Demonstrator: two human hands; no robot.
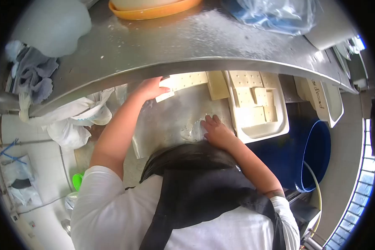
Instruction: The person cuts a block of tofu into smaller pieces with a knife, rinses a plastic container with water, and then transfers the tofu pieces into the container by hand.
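Note:
My left hand (152,88) reaches to the far side of the metal worktop (171,125), partly hidden under the shelf edge. Its thumb rests over a small pale piece (165,97), with the other fingers curled out of sight; I cannot tell what they grip. Beside it lies a pale sheet dotted with small holes (190,80), perhaps dough. My right hand (216,132) is nearer my body, its fingers apart over a wet, smeared part of the metal. A white tray (260,135) just right of it contains several pale, hole-dotted pieces (251,114).
Overhead, a metal shelf (162,46) spans the front, bearing an orange dish (154,13) and a plastic-wrapped bundle (275,14). A blue barrel (308,156) with a hose (317,183) stands right, below a white bin with writing (321,102). Plastic bags (73,131) hang left.

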